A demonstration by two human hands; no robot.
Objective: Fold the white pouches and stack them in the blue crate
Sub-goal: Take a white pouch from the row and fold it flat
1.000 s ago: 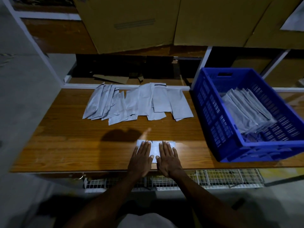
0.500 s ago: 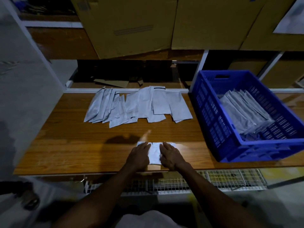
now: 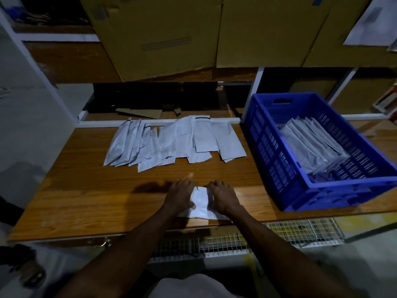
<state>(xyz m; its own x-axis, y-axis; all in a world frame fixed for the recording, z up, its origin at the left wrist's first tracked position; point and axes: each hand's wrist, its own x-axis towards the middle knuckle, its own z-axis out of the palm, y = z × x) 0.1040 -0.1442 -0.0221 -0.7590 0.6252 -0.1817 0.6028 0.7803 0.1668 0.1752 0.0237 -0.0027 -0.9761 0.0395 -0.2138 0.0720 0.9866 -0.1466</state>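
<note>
A white pouch is held at the bench edge, at six o'clock, its sides pinched by the curled left hand and right hand. Thin, limp and probably slippery, it is best taken by its edges. Unfolded pouches lie at twelve o'clock, the blue crate at two.

A white pouch lies near the front edge of the brown wood-grain table. Farther back, the spread pouches look pale grey-white; one carries a dark stripe along its far end. To the right, the blue crate has slotted walls and holds grey-white pouches. The cardboard boxes above are tan-yellow.
</note>
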